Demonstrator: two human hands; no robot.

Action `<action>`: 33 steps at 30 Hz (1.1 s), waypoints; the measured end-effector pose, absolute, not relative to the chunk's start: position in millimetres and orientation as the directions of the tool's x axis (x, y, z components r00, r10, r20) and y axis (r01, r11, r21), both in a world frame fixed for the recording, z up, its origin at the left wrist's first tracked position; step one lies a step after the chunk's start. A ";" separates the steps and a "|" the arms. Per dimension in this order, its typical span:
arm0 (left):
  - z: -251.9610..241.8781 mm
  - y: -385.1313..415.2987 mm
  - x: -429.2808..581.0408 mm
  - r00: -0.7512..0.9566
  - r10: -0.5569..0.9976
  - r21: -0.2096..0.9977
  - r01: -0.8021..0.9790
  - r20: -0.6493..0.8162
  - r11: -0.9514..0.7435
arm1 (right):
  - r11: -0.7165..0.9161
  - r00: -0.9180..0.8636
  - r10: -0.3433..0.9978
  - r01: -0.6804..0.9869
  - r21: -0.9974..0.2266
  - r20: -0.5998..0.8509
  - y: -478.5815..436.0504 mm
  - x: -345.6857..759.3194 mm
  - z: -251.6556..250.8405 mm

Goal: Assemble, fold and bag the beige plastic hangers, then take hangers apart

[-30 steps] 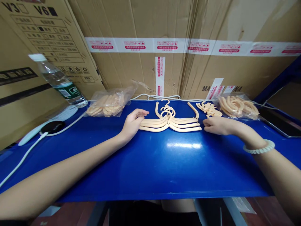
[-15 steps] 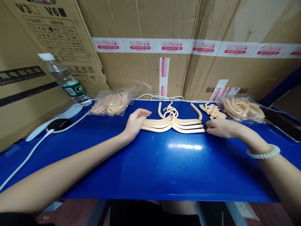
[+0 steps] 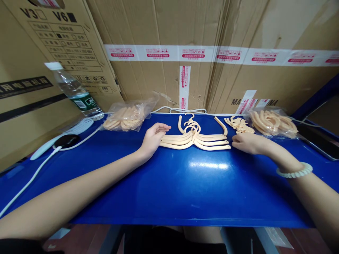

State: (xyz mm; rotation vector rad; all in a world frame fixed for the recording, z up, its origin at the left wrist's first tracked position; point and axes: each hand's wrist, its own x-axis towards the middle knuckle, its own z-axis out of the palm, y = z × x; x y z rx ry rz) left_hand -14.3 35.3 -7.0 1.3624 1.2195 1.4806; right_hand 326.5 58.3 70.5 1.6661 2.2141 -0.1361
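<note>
Several cream folding hangers (image 3: 176, 143) lie stacked on the blue table, hooks toward the back and arms spread sideways. The rearmost one has its two arms (image 3: 221, 126) turned upward. My left hand (image 3: 152, 140) rests at their left ends, fingers stretched out, palm inward, holding nothing; whether it touches them is hard to tell. Just off the right ends sits my right hand (image 3: 247, 143), its fingers curled in and nothing visible in them. Behind that hand is a small heap of loose cream hooks (image 3: 239, 124). A pale beaded bracelet (image 3: 295, 171) circles my right wrist.
Clear bags of cream hanger parts stand at back left (image 3: 127, 116) and back right (image 3: 274, 121). At left are a water bottle (image 3: 82, 98), a pale-blue slotted brush (image 3: 79, 125) and a black puck (image 3: 66, 141) with a white cable. A phone (image 3: 319, 143) lies far right. Cardboard boxes (image 3: 164, 28) wall the back.
The view has shifted very slightly. Both hands and the hangers stay in the same places.
</note>
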 end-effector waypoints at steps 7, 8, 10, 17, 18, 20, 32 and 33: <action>-5.5 35.1 -13.3 -0.137 0.958 0.967 0.065 0.253 -0.247 | 0.320 -0.246 0.900 0.934 0.159 -0.360 59.1 326.4 69.3; -5.4 35.0 -13.3 -0.134 0.957 0.966 0.068 0.256 -0.248 | 0.317 -0.244 0.900 0.935 0.158 -0.361 58.9 326.3 69.1; -5.2 34.8 -13.3 -0.126 0.956 0.964 0.076 0.264 -0.256 | 0.311 -0.239 0.903 0.936 0.162 -0.357 58.6 326.1 68.9; -6.1 34.8 -12.7 -0.116 0.951 0.957 0.093 0.286 -0.276 | 0.322 -0.257 0.902 0.935 0.145 -0.347 57.2 324.4 70.6; -6.3 35.0 -12.6 -0.115 0.950 0.956 0.095 0.289 -0.279 | 0.324 -0.257 0.900 0.935 0.147 -0.352 56.6 323.8 71.4; -6.8 35.4 -12.6 -0.115 0.949 0.954 0.100 0.293 -0.282 | 0.326 -0.257 0.899 0.933 0.151 -0.354 55.5 322.7 72.8; -6.7 34.4 -13.7 -0.116 0.947 0.950 0.128 0.300 -0.286 | 0.344 -0.267 0.897 0.922 0.176 -0.353 57.3 325.9 69.2; -6.6 34.1 -13.6 -0.116 0.946 0.949 0.131 0.303 -0.288 | 0.347 -0.271 0.895 0.922 0.172 -0.354 56.9 325.6 69.6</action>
